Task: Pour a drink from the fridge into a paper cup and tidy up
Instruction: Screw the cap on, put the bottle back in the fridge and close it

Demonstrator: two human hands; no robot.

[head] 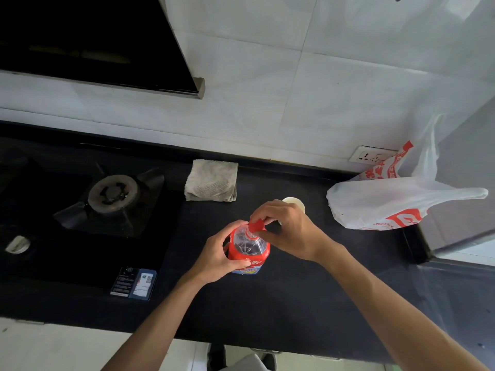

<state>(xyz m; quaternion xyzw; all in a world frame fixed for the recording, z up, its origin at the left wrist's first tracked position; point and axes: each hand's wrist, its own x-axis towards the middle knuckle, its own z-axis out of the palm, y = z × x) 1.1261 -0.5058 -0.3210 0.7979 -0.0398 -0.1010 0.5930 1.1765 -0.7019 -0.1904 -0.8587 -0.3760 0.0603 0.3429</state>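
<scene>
Far to the left of the bottle (249, 250), at the picture's edge, a pale knob (17, 244) sits on the black hob (53, 269). Nearer the bottle, but still well to its left and further back, is a round gas burner (112, 193) under its dark pan supports. A printed label (134, 283) is stuck on the hob's near corner, left of the bottle and slightly closer to the person. Behind the bottle and a little to its left, a folded grey cloth (211, 180) lies on the dark tabletop (267, 303), close to the tiled wall.

The left hand (217, 253) comes in from the lower left. Its grip is closed around the bottle's shoulder and red wrapper, with the thumb across the near side. The bottle stands upright on the tabletop, clear plastic above the wrapper with dark liquid inside. The red cap (256, 226) sits at the top of its neck; whether it is screwed tight or loose cannot be told.

The right hand (290, 230) reaches over from the right, its grip narrow, with thumb and fingertips pinching the red cap. Just behind that hand, right of the bottle and further back, a white paper cup (294, 202) stands upright, mostly hidden. Well to the right of the bottle, a white plastic bag (388, 203) with red print slumps on the tabletop. A wall socket (368, 156) shows behind it.
</scene>
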